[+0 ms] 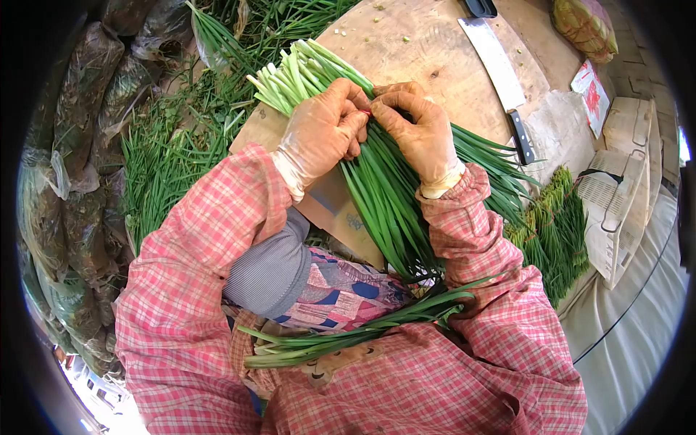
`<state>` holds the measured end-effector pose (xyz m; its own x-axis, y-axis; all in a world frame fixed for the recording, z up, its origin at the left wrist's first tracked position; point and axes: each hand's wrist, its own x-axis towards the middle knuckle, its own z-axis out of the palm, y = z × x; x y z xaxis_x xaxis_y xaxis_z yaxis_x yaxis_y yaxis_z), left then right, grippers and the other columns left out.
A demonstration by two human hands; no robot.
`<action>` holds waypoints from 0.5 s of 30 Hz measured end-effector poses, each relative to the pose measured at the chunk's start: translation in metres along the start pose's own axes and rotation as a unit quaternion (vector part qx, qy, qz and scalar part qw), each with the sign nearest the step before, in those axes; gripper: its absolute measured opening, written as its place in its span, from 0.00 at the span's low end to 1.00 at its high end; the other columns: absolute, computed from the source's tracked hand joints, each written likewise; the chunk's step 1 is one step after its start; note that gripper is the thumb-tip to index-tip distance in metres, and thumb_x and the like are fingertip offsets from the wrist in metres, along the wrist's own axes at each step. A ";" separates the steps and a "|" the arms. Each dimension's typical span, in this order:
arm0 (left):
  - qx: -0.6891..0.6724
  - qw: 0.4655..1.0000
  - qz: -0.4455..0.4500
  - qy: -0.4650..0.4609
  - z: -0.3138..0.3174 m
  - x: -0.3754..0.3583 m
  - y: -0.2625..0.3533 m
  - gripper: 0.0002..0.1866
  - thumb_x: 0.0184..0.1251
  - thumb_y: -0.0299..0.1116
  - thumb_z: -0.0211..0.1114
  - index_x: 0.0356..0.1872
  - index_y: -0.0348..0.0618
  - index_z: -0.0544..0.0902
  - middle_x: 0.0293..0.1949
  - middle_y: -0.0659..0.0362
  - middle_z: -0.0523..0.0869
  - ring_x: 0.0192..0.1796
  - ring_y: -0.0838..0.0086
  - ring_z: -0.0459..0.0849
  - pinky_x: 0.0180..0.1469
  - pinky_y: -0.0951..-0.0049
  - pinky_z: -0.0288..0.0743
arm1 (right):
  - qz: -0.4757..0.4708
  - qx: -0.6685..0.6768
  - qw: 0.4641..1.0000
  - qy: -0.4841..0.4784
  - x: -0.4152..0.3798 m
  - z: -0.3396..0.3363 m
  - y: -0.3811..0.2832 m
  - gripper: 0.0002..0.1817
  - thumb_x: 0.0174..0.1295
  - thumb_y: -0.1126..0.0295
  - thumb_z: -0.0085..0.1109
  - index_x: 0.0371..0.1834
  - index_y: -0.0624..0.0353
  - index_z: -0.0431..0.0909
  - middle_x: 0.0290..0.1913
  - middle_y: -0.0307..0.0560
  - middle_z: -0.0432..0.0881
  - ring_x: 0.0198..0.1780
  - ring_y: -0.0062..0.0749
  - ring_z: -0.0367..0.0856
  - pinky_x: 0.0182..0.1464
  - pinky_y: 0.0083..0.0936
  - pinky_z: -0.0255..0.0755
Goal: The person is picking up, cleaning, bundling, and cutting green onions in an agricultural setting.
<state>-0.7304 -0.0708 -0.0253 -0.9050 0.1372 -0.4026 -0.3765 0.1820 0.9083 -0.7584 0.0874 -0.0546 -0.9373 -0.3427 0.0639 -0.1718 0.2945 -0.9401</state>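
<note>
A thick bunch of green leafy stalks (384, 188) lies across a round wooden board (428, 58), its pale cut ends pointing to the upper left. My left hand (322, 130), in a stained glove, is closed at the near side of the bunch, fingertips pinched on a small red tie (367, 113). My right hand (419, 130), gloved too, rests on top of the stalks with its fingers closed at the same spot, nearly touching the left. What the right fingertips hold is too small to tell. Loose leaves (362, 335) lie across my lap.
A large knife (496, 69) lies on the board's right part. Bundled greens (558, 232) and a pale plastic crate (609, 196) are at the right. Loose greens (170, 163) cover the ground at the left, beside filled plastic bags (83, 109).
</note>
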 end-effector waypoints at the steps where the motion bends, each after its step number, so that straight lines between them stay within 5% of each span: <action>1: 0.003 1.000 0.002 0.000 0.000 0.000 0.000 0.04 0.66 0.24 0.52 0.40 0.39 0.70 0.22 0.61 0.76 0.19 0.83 0.73 0.20 0.83 0.69 | 0.002 -0.006 1.000 -0.003 0.000 0.000 0.000 0.08 0.50 0.70 0.62 0.31 0.63 0.81 0.37 0.50 0.78 0.43 0.39 0.77 0.46 0.27 0.70; 7: -0.004 1.000 0.015 -0.006 -0.002 -0.001 -0.005 0.06 0.65 0.24 0.53 0.42 0.39 0.69 0.21 0.61 0.77 0.18 0.82 0.75 0.20 0.82 0.70 | -0.009 -0.027 0.998 -0.048 0.009 -0.003 -0.002 0.07 0.47 0.70 0.63 0.27 0.62 0.79 0.33 0.47 0.76 0.41 0.38 0.75 0.45 0.27 0.68; 10: -0.031 0.999 0.024 -0.008 -0.003 -0.003 -0.005 0.11 0.62 0.23 0.54 0.45 0.39 0.69 0.22 0.58 0.78 0.18 0.79 0.76 0.21 0.79 0.71 | 0.081 0.083 0.989 -0.095 0.010 -0.003 -0.010 0.06 0.46 0.70 0.61 0.25 0.61 0.77 0.33 0.47 0.75 0.41 0.39 0.72 0.45 0.30 0.66; 12: -0.058 0.998 0.020 -0.019 -0.007 -0.008 -0.003 0.17 0.60 0.24 0.57 0.51 0.40 0.69 0.27 0.57 0.80 0.19 0.79 0.77 0.22 0.79 0.72 | 0.028 0.013 0.998 -0.056 0.006 0.000 -0.007 0.06 0.46 0.70 0.61 0.24 0.61 0.76 0.32 0.48 0.74 0.41 0.41 0.71 0.46 0.32 0.64; 15: 0.174 0.969 0.176 0.010 -0.016 -0.026 0.009 0.28 0.55 0.29 0.65 0.58 0.43 0.66 0.41 0.55 0.80 0.33 0.72 0.82 0.32 0.73 0.77 | 0.014 0.001 1.000 -0.017 0.005 0.006 -0.009 0.06 0.45 0.71 0.59 0.24 0.60 0.75 0.32 0.49 0.73 0.39 0.43 0.70 0.46 0.33 0.63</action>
<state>-0.7136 -0.0885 -0.0044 -0.9703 0.2320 -0.0687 0.0432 0.4455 0.8942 -0.7594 0.0782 -0.0477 -0.9312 -0.3636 0.0256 -0.1442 0.3029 -0.9420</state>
